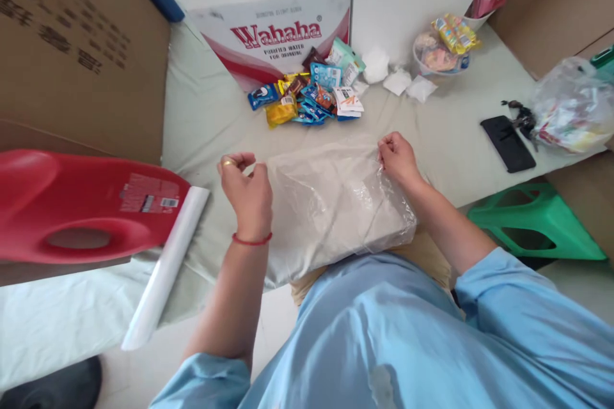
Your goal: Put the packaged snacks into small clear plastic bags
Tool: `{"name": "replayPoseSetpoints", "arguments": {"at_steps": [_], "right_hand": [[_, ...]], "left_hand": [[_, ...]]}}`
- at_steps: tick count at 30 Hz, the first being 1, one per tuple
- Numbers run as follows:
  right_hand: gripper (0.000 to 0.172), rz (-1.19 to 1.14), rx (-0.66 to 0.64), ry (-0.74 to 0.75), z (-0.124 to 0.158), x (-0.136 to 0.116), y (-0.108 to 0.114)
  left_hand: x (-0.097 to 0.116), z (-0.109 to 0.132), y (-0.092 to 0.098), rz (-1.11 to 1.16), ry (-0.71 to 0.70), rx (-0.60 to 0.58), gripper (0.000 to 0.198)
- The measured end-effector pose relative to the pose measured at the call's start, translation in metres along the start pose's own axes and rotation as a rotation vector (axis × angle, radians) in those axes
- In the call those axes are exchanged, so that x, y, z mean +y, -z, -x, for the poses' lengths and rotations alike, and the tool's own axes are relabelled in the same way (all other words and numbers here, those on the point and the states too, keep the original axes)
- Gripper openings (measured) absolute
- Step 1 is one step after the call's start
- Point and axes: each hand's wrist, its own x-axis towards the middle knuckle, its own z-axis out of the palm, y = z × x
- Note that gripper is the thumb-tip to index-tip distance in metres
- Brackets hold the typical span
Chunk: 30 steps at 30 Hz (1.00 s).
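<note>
A clear plastic bag (336, 204) is spread over the front edge of the cloth-covered table, between my hands. My right hand (399, 158) pinches its upper right corner. At the upper left corner, my left hand (247, 195) is curled with thumb and fingers close to the film; its exact grip is partly hidden. Just beyond the bag lies a pile of small wrapped snacks (309, 97) in blue, yellow and brown packets. A few white packets (397, 82) lie to the right of the pile.
A white Wahaha carton (283, 29) stands behind the snacks. At left are a red plastic piece (96, 204), a white roll (165, 268) and a brown carton (86, 64). A snack tub (439, 61), phone (508, 144), filled plastic bag (575, 105) and green stool (537, 220) are right.
</note>
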Motion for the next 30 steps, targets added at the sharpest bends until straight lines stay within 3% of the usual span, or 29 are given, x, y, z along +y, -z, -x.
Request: {"name": "replayPoseSetpoints", "arguments": {"at_steps": [1, 2, 5, 10, 15, 17, 19, 22, 24, 27, 30], "right_hand": [[0.021, -0.001, 0.002, 0.012, 0.001, 0.002, -0.004], [0.021, -0.001, 0.004, 0.022, 0.002, 0.003, -0.006], [0.018, 0.036, 0.027, 0.048, 0.000, 0.008, -0.004], [0.014, 0.216, 0.114, 0.091, -0.024, 0.024, 0.034], [0.011, 0.486, 0.114, 0.115, -0.061, 0.027, 0.065], [0.014, 0.570, 0.131, 0.179, -0.074, 0.012, 0.060], [0.024, 0.642, 0.078, 0.320, -0.083, -0.009, 0.041], [0.064, 0.800, -0.124, 0.575, -0.089, -0.042, -0.002], [0.078, 0.921, -0.198, 0.620, -0.093, -0.057, -0.028], [0.054, 1.012, -0.204, 0.556, -0.105, -0.068, -0.041], [0.040, 0.935, -0.122, 0.522, -0.114, -0.068, -0.015]], "left_hand": [[0.010, 0.011, -0.006, -0.034, -0.060, 0.081, 0.014], [0.018, 0.023, -0.014, -0.122, -0.155, 0.071, 0.010], [0.023, 0.051, -0.036, -0.380, -0.362, -0.245, 0.017], [-0.022, 0.052, -0.047, -0.818, -0.393, -0.546, 0.052], [-0.045, 0.047, -0.041, -0.920, -0.406, -0.585, 0.061], [-0.044, 0.048, -0.040, -0.902, -0.427, -0.578, 0.061], [-0.043, 0.049, -0.040, -0.884, -0.433, -0.576, 0.060], [-0.044, 0.048, -0.038, -0.858, -0.439, -0.576, 0.058], [-0.046, 0.048, -0.038, -0.844, -0.443, -0.572, 0.057], [-0.048, 0.047, -0.037, -0.826, -0.442, -0.566, 0.056], [-0.049, 0.048, -0.038, -0.796, -0.438, -0.568, 0.056]]}}
